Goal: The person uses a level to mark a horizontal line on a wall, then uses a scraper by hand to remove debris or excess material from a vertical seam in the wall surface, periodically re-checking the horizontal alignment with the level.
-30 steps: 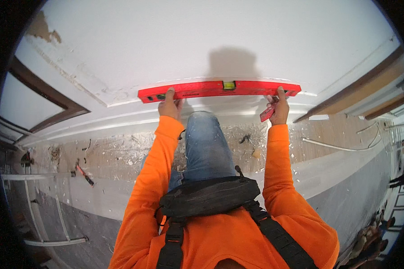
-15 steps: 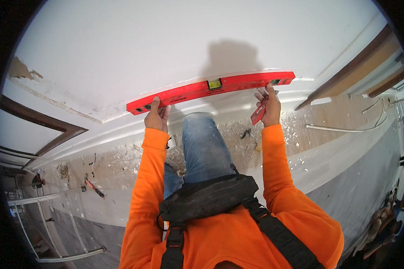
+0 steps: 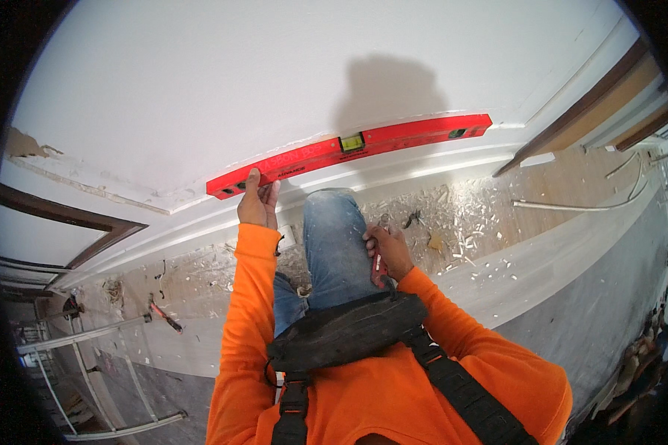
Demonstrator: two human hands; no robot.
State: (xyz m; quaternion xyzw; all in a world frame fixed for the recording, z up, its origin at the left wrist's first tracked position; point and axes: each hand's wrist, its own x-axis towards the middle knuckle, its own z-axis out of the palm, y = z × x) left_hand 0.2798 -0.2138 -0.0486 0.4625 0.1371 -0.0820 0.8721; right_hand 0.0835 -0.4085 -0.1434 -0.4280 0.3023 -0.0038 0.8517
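A long red spirit level (image 3: 408,136) lies against the white wall (image 3: 223,81), along the top of the white trim. Its middle vial is yellow-green. My left hand (image 3: 258,203) grips the level near its left end, thumb on the front face. Over my bent knee in blue jeans (image 3: 334,245), my right hand (image 3: 390,251) is closed around a small red-handled tool (image 3: 379,271). Fingers cover part of this tool, so its exact kind is unclear. The level's right end has no hand on it.
White chips and scraps (image 3: 460,230) litter the wooden floor by the wall. A red-and-black hand tool (image 3: 165,317) lies at left, near a metal ladder-like frame (image 3: 89,337). A pale thin strip (image 3: 571,208) curves across the floor at right. Brown door frames (image 3: 74,215) flank the wall.
My right hand has let go of the level's right end and come down and left to my knee, with the red-handled tool still in it. My left hand stays on the level.
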